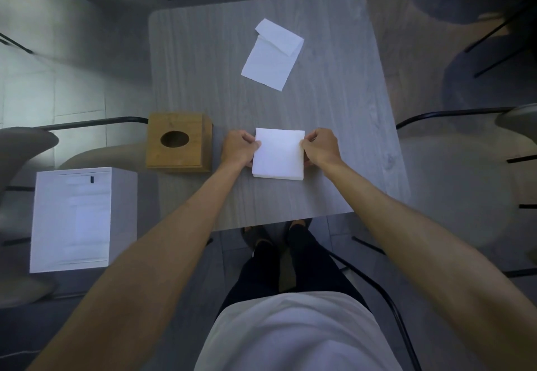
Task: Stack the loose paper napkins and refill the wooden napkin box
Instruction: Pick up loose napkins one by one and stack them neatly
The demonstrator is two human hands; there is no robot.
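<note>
White napkins: squared stack (278, 154) sits on the grey table (334, 114), near edge, centre. My left hand (239, 148) pinches its left side, thumb on top, fingers curled under the edge; my right hand (319, 146) does the same on the right side. Both are closed on the stack, not lifted as far as I can tell; bottom sheets look flat on the table. Edges look aligned, slight layering visible at the near edge. Wooden box (178, 142) is just left of my left hand, at the table's left edge, oval slot facing up, lid on. Can't see whether anything is inside. One loose napkin (271, 55) remains further out, well apart from the stack, skewed, one corner folded over. Step in hand, I'd say: squaring the pile. Stacking not finished, refill not started. Next move probably: release one hand, reach forward, unfold that corner, lay it flush on top. Then the box needs opening; slot looks too small to feed a whole stack through. Risk: thin sheets slide, so keep one hand holding the pile down.
</note>
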